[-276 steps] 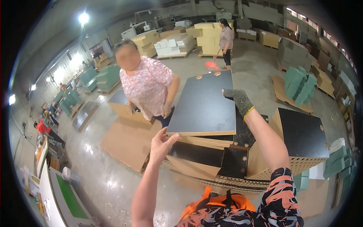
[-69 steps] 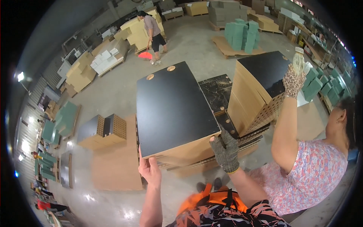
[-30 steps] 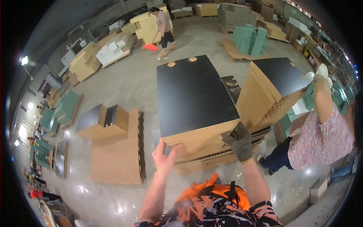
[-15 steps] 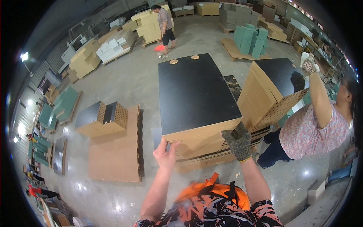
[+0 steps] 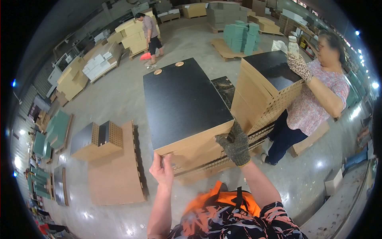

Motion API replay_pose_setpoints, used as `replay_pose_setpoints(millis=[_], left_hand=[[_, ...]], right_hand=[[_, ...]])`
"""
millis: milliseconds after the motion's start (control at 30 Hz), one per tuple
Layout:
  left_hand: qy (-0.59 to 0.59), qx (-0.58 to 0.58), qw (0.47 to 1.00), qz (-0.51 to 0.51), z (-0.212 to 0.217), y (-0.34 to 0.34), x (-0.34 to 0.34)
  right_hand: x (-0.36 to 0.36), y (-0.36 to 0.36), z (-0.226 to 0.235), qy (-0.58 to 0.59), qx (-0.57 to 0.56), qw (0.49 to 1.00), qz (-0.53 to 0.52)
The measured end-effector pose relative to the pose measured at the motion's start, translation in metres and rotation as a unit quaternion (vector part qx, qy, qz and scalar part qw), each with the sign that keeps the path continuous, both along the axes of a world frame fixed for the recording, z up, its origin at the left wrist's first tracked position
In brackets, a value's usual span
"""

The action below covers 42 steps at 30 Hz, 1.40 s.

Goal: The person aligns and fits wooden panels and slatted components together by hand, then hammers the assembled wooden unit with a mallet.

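Observation:
A tall stack of wooden boards with a black top stands right in front of me. Its sides are light brown, and two pale round marks sit near its far edge. My left hand, bare, is closed on the near left corner, thumb on the front face. Around the near right corner wraps my right hand, in a dark knitted glove, its thumb across the front and its fingers along the side. How many boards they grip is hidden.
To the right stands another black-topped stack with holed edges. Behind it, a co-worker in a patterned glove holds a pale bottle. A brown pallet sheet with a smaller stack lies left. Another person walks at the back.
My view has swung, so the stacks appear further left. Both my hands remain on the same corners. The co-worker's raised arm has come down beside the right stack, and the bottle now shows.

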<state>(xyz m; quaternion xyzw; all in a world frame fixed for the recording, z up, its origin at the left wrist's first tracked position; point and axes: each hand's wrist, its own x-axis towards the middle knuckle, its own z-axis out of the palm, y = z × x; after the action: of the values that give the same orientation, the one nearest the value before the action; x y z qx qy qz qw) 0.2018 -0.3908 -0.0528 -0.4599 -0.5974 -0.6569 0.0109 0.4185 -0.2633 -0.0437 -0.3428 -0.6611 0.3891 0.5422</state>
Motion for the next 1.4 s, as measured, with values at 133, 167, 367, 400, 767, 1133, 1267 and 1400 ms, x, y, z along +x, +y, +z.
replay_pose_setpoints(millis=[133,167,367,400,767,1133,1267,1400], left_hand=[[0.021,-0.038,0.999,0.028,0.003,-0.006,-0.003],[0.022,-0.046,0.998,0.032,0.004,-0.007,-0.003],[0.003,-0.035,0.999,0.030,-0.006,-0.004,-0.009],[0.013,-0.027,0.999,0.025,-0.008,-0.005,-0.011],[0.012,-0.029,0.999,0.037,-0.007,-0.004,-0.009],[-0.015,-0.069,0.996,-0.045,0.000,-0.007,-0.007],[-0.045,-0.095,0.994,-0.026,0.001,-0.004,0.000],[-0.028,-0.091,0.995,-0.009,0.004,-0.004,0.003]], right_hand=[[-0.003,-0.001,0.001,0.045,0.020,0.999,-0.010],[-0.003,-0.001,0.000,0.021,0.020,0.999,-0.024],[-0.005,-0.008,0.012,0.040,-0.048,0.998,-0.023],[-0.004,-0.008,0.013,0.008,-0.064,0.997,-0.034],[-0.003,-0.006,0.011,0.007,-0.053,0.998,-0.035],[0.001,-0.006,0.000,0.082,-0.107,0.989,0.068],[-0.003,-0.006,0.001,0.090,-0.105,0.989,0.057],[-0.001,-0.007,0.005,0.066,-0.103,0.991,0.052]])
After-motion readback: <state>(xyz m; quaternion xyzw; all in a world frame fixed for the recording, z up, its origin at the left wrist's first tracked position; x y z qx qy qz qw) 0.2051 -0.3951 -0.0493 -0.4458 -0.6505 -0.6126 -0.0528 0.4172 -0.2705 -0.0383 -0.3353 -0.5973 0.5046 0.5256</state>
